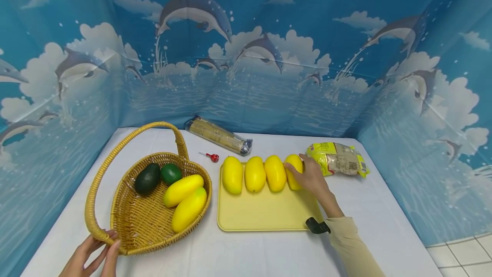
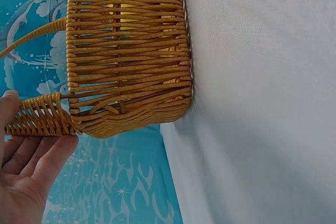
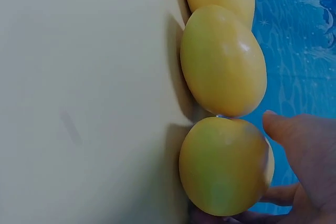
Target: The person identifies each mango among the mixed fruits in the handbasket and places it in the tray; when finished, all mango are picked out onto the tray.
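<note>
At the lower left of the head view, my left hand (image 1: 92,253) pinches the base of the wicker basket's handle (image 2: 39,114), thumb on one side and fingers on the other. Inside the basket (image 1: 144,221) lie two dark green avocados (image 1: 147,178) and two yellow mangoes (image 1: 189,209). Several more mangoes stand in a row along the far side of a pale yellow tray (image 1: 265,215). My right hand (image 1: 309,176) grips the rightmost mango (image 3: 226,166), its thumb and fingers around the fruit. That mango sits beside its neighbour (image 3: 223,61) in the row.
A yellow printed bag (image 1: 338,158) lies behind the right hand. Behind the tray is a long clear-wrapped package (image 1: 219,135), with a red lollipop (image 1: 212,157) near it. Dolphin-patterned curtains (image 1: 246,93) border the white-covered table (image 1: 207,251) at the back and sides.
</note>
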The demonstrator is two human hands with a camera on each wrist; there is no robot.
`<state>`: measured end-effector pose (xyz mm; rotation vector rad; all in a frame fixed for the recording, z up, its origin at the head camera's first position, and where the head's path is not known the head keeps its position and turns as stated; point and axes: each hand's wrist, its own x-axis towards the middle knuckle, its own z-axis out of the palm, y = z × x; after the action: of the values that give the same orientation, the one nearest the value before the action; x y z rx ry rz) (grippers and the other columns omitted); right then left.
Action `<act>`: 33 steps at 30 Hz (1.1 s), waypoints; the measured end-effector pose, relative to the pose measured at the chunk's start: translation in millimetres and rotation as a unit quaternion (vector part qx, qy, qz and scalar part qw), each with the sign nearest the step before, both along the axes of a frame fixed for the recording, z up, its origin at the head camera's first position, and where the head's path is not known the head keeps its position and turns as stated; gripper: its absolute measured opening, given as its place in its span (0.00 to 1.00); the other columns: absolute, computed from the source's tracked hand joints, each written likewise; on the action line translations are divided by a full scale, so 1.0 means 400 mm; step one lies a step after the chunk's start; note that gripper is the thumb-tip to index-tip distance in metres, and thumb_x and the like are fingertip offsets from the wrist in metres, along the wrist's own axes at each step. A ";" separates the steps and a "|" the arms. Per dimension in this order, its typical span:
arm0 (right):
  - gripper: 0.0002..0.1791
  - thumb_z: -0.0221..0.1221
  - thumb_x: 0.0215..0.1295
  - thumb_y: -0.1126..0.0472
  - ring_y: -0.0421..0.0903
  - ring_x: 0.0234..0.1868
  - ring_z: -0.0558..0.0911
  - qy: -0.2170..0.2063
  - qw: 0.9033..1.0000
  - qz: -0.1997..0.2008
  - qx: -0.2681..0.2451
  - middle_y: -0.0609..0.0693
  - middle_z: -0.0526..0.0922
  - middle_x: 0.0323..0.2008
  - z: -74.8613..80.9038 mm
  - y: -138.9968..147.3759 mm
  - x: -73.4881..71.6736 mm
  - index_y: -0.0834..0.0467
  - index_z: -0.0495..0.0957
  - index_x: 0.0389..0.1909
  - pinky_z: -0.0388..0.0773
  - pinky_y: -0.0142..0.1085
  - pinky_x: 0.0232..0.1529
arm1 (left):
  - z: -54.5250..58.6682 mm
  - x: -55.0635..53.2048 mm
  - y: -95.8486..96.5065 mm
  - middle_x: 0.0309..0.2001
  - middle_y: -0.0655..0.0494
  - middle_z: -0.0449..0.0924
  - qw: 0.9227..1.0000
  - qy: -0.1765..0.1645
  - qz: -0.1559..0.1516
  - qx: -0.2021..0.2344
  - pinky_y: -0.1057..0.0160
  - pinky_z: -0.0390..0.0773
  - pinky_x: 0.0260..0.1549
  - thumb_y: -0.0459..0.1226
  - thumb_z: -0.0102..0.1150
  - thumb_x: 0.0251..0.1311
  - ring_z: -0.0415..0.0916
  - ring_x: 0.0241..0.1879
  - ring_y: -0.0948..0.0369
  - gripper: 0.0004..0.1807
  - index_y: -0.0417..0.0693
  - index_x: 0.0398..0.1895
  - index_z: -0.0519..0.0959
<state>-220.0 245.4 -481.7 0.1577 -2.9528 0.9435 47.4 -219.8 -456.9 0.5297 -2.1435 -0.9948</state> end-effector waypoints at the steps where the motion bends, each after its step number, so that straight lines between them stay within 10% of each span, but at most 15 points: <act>1: 0.44 0.60 0.81 0.43 0.73 0.73 0.69 0.003 1.000 0.000 -0.002 0.77 0.68 0.73 0.000 0.002 0.001 0.75 0.63 0.77 0.69 0.68 0.75 | 0.000 0.000 0.000 0.50 0.41 0.87 1.000 0.000 0.000 0.000 0.92 0.71 0.45 0.23 0.70 0.66 0.68 0.51 0.88 0.19 0.32 0.58 0.80; 13: 0.40 0.62 0.81 0.46 0.64 0.51 0.83 0.036 0.999 0.005 -0.013 0.73 0.82 0.54 0.016 0.022 0.013 0.76 0.66 0.75 0.86 0.60 0.54 | -0.004 -0.001 -0.001 0.49 0.42 0.86 1.000 0.006 -0.001 -0.001 0.91 0.72 0.45 0.22 0.71 0.65 0.69 0.51 0.87 0.19 0.32 0.58 0.80; 26: 0.43 0.59 0.82 0.43 0.71 0.73 0.69 0.042 0.999 -0.016 -0.030 0.75 0.71 0.71 0.075 0.030 0.035 0.70 0.60 0.81 0.67 0.71 0.74 | -0.002 -0.001 0.001 0.49 0.42 0.86 1.000 0.006 0.002 0.000 0.91 0.72 0.45 0.22 0.71 0.65 0.69 0.51 0.87 0.19 0.32 0.58 0.80; 33: 0.36 0.62 0.81 0.52 0.71 0.72 0.69 0.122 0.991 0.005 -0.064 0.73 0.71 0.71 0.117 0.016 0.045 0.69 0.65 0.78 0.66 0.71 0.74 | 0.001 -0.001 0.002 0.49 0.41 0.86 1.000 0.001 0.001 0.002 0.92 0.72 0.45 0.22 0.70 0.65 0.68 0.51 0.87 0.19 0.32 0.58 0.80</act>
<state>-201.8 251.7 -434.8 0.2620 -2.6646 1.0291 47.1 -219.1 -456.7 0.5332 -2.1397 -0.9968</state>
